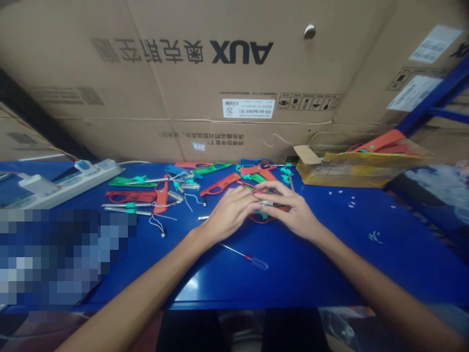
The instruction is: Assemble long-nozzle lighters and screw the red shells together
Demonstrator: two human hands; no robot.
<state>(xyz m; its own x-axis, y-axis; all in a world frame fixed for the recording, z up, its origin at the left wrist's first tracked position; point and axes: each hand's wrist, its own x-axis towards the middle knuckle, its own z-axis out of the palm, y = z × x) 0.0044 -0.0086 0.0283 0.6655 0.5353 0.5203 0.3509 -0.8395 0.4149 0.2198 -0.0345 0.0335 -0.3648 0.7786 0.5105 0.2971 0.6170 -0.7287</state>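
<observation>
My left hand (232, 208) and my right hand (289, 208) meet over the middle of the table. The fingers of both are bent together around a small silvery part (266, 202), pinched between my right thumb and fingers. What the left fingertips grip is hidden behind that hand's back. Just beneath the hands lies a red plastic lighter shell (262, 221) with a teal piece in it. A screwdriver (256, 262) with a clear and red handle rests on the table nearer to me. By my left wrist is a short metal tube (203, 218).
Red, green and blue lighter shells (220, 184), metal rods (126, 210) and wired parts lie left and behind. A taped cardboard box (351, 171) holding red shells stands back right. A power strip (69, 183) sits left. White bits (351, 201) dot the blue table (311, 278).
</observation>
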